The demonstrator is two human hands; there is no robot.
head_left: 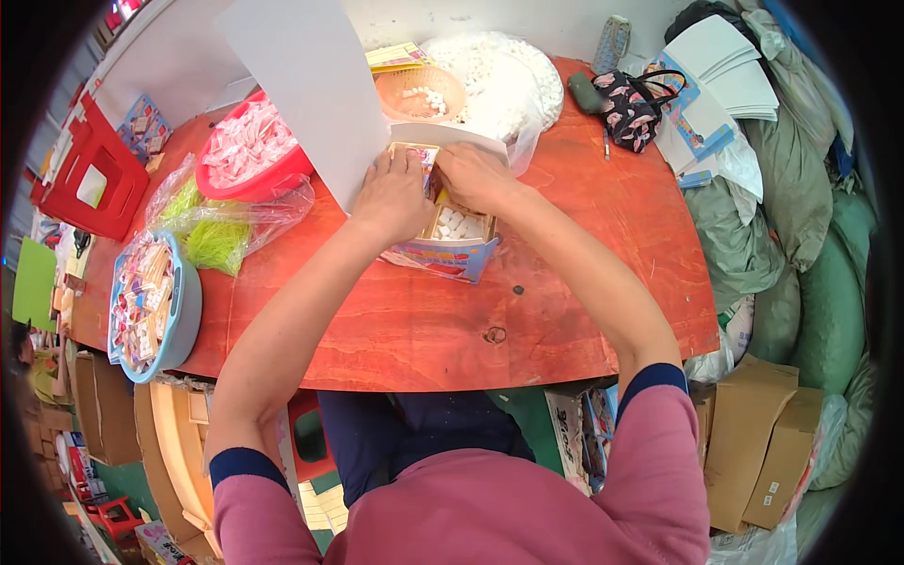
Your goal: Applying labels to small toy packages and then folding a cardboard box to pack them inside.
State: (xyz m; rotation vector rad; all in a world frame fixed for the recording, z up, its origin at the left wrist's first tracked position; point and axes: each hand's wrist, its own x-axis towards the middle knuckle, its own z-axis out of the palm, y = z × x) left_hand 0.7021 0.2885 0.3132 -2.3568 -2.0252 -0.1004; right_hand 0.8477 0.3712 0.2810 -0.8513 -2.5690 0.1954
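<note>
A colourful printed cardboard box (436,261) stands on the red wooden table, its tall white lid flap (306,89) raised at the left. Inside it, white small blocks (459,225) fill a light wooden-edged compartment at the near right. My left hand (394,196) lies over the box's left part, fingers stretched forward and a little apart. Between the hands shows a small printed piece (426,153) in the box's far part. My right hand (474,179) reaches in from the right, fingers bent together and pointing down; what they hold, if anything, is hidden.
Left of the box are a pink basin (306,162) of pink packets, bagged green shreds (218,243) and a blue tub (188,311) of mixed pieces. Behind stand an orange basket (454,89) and a heap of white blocks (494,71). A floral bag (629,113) sits right, near sacks.
</note>
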